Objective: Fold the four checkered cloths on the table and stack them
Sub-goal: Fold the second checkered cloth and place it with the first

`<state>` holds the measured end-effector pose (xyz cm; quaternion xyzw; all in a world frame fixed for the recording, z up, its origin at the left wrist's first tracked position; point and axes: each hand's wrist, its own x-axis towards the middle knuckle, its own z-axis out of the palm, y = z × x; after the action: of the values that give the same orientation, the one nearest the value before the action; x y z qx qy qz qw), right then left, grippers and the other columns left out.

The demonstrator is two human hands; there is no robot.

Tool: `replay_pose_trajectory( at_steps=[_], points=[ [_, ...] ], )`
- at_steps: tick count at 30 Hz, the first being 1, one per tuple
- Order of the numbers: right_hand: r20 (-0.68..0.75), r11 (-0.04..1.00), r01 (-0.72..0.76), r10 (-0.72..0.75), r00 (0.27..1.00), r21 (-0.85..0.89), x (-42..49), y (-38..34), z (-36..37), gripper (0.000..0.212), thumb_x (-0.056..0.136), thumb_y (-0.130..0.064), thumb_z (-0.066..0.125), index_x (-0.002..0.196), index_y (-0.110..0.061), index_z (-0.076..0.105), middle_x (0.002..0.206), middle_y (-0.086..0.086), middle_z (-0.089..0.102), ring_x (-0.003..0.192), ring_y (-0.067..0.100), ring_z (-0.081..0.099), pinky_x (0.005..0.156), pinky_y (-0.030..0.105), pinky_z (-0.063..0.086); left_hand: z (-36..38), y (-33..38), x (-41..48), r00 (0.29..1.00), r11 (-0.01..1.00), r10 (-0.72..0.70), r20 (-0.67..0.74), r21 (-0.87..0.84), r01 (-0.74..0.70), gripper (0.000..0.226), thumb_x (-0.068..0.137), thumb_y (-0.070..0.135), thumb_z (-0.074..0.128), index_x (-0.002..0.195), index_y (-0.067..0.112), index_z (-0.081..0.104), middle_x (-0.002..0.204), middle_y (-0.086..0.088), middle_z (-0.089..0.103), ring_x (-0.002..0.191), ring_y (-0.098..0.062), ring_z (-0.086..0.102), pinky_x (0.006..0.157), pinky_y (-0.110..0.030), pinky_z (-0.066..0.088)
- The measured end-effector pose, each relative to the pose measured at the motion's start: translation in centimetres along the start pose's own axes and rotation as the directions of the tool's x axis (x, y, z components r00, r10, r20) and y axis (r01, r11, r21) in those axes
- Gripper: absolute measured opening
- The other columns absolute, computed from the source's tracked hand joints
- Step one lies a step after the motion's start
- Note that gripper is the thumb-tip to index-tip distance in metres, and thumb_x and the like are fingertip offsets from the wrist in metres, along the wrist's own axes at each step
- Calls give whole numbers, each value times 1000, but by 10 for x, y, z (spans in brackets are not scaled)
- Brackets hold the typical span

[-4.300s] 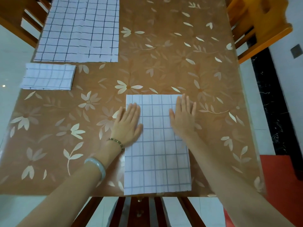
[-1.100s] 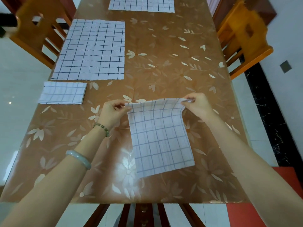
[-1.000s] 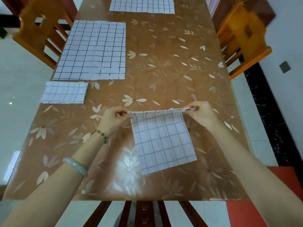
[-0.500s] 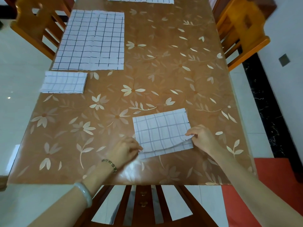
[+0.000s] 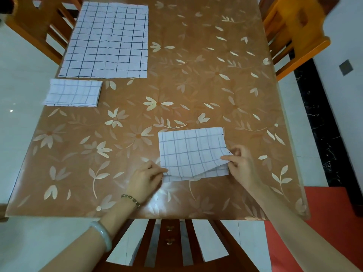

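Both near corners of the folded cloth (image 5: 191, 152) pinched: left hand (image 5: 146, 178) at bottom-left, right hand (image 5: 240, 165) holding the raised right corner. Long axis left-right, fold edge far side; lies between the hands, near desk (image 5: 216, 85) front.

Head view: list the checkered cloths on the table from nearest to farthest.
Nearest first: half-folded white checkered cloth → small folded white checkered cloth on the left → large flat white checkered cloth just beyond it.
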<state>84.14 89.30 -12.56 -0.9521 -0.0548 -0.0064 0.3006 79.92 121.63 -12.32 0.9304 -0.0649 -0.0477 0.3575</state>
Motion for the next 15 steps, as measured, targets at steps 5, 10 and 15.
replay_pose_trajectory(
  at_steps=[5,10,15],
  points=[
    [99,956,-269,258,961,115,3,-6,2,27,83,10,61,94,-10,77,98,4,47,90,18,51,81,8,42,-1,-3,2,994,996,-76,78,47,73,16,83,12,70,95,22,76,90,7,71,83,-6,58,74,-2,33],
    [224,919,-375,342,913,124,-2,-8,2,36,87,11,47,98,-11,74,102,1,51,96,14,52,77,7,39,4,-4,1,983,984,-163,78,79,157,24,88,12,59,105,21,72,99,5,69,98,-15,57,79,-17,35],
    [178,910,-388,362,915,145,0,-15,-9,31,89,7,46,93,-9,73,103,2,55,86,6,52,69,0,36,9,-2,8,971,968,-239,-16,80,239,24,93,23,54,113,20,66,94,5,61,90,-10,48,73,-22,34]
  ],
)
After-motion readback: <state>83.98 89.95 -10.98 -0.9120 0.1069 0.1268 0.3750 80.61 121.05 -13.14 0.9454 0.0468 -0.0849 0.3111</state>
